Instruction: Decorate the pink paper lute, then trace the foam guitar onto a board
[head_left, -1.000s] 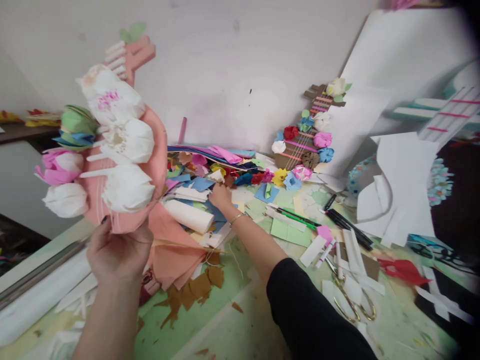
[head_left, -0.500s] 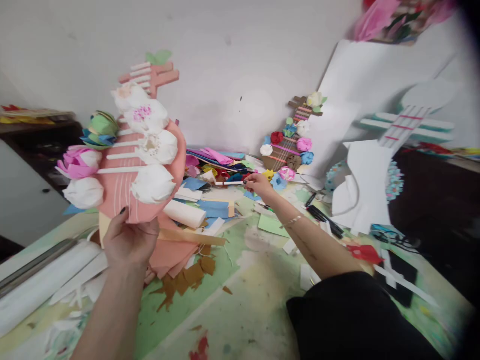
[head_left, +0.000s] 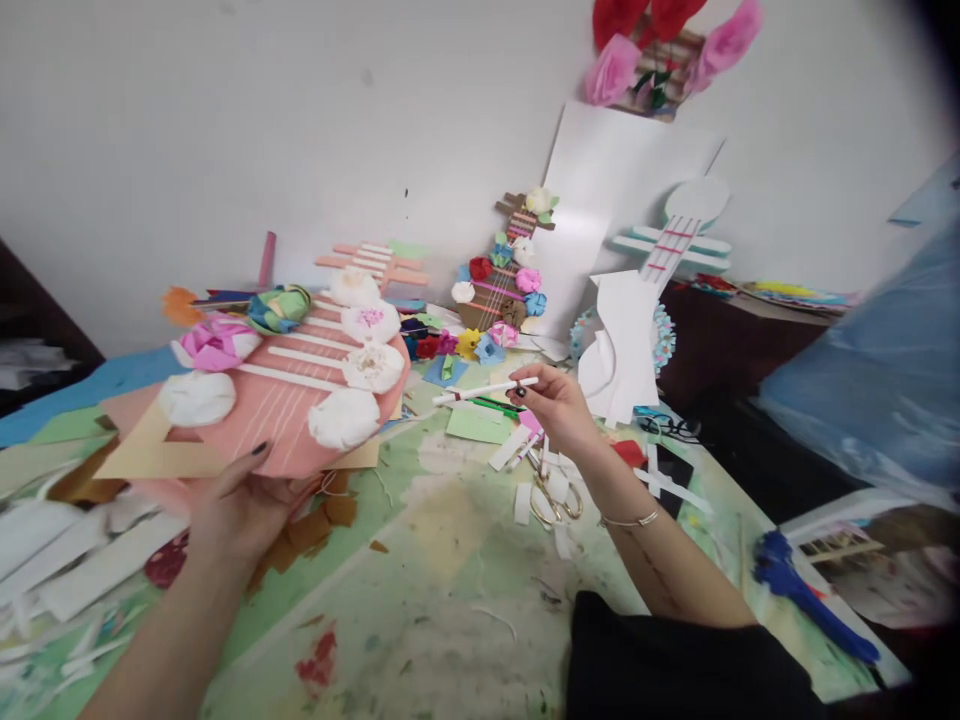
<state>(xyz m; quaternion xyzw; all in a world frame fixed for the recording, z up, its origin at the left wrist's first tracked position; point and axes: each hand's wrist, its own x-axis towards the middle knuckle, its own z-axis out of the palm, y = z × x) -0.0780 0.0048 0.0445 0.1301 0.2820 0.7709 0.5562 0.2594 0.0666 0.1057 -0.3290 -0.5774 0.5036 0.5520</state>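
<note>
A pink paper lute [head_left: 274,425] with white strips and drawn white strings lies tilted back in my left hand [head_left: 244,510]. My thumb rests on its face and the fingers go underneath, out of sight. White paper flowers [head_left: 345,418] run down its right side; a pink flower [head_left: 217,342] and a green-blue bud [head_left: 279,308] sit along the left. To the right of the lute, my right hand [head_left: 559,405] pinches a slim white pen [head_left: 480,390] between thumb and fingers. It points left, apart from the lute.
Gold-handled scissors [head_left: 555,503] lie among paper scraps below my right hand. Against the wall stand a brown flowered lute [head_left: 495,290] and a white-and-teal one [head_left: 675,245]. A blue glue gun [head_left: 810,600] rests at the table's right edge. Paper pieces cover the left side.
My left hand has lowered the lute and tipped it from upright to flatter. My right hand has drawn back from the pile by the wall with the white pen. The view has turned right.
</note>
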